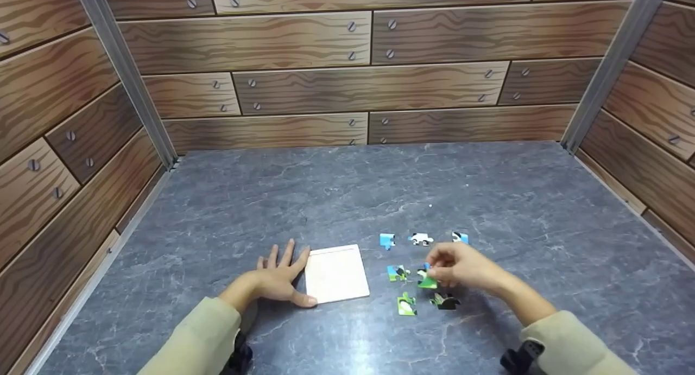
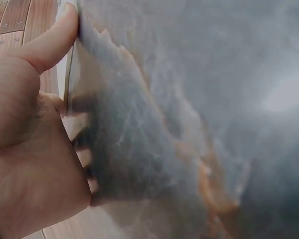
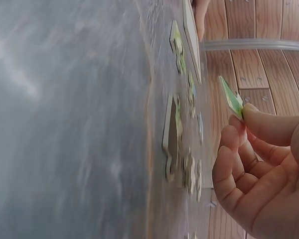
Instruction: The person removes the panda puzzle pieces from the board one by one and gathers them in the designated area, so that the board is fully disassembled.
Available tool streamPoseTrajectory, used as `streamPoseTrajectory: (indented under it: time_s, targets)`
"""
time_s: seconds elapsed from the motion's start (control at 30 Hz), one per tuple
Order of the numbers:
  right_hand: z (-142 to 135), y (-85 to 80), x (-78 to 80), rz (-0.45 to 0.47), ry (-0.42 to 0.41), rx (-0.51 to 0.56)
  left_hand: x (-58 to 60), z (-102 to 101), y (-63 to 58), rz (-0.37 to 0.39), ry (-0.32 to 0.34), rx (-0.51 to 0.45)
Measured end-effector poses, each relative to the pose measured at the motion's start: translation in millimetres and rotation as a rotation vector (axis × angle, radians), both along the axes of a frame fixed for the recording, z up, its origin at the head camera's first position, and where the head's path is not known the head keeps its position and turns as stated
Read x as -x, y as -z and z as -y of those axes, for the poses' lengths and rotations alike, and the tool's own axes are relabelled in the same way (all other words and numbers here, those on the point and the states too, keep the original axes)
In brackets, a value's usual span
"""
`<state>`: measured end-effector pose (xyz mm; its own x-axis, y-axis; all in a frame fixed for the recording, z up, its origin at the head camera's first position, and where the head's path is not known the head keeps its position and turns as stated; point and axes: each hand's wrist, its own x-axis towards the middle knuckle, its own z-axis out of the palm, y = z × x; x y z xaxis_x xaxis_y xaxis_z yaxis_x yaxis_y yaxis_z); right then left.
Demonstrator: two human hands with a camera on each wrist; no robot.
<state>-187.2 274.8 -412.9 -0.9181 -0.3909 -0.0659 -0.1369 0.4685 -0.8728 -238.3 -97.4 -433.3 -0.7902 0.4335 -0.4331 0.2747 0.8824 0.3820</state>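
Note:
My right hand (image 1: 460,266) pinches a green jigsaw puzzle piece (image 1: 427,281) between thumb and fingers. The right wrist view shows this piece (image 3: 230,97) raised off the table, tilted. To the left, my left hand (image 1: 278,281) lies with spread fingers at the left edge of a square pale wooden board (image 1: 336,274), its thumb touching the lower left corner. Around the right hand lie loose puzzle pieces: a blue one (image 1: 386,240), a white and black one (image 1: 420,239), a blue and black one (image 1: 460,237), a blue-green one (image 1: 398,273), a green and white one (image 1: 406,305) and a dark one (image 1: 446,302).
A grey marbled tabletop (image 1: 260,190) carries everything. Wood-patterned panels (image 1: 304,44) stand behind it and on both sides, with metal posts (image 1: 127,76) at the back corners. Light glares on the table's front part.

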Motion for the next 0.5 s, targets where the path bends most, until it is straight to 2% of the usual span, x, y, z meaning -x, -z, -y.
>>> streamPoseTrajectory:
  time_s: [0.3, 0.5]
  targets:
    - [-36.2, -4.2, -12.2, 0.026, 0.038, -0.022, 0.8, -1.1, -0.8, 0.007, -0.005, 0.011]
    - [-59.6, -0.7, -21.4, 0.039, 0.057, -0.040, 0.1, -1.6, -0.6, 0.004, -0.002, 0.012]
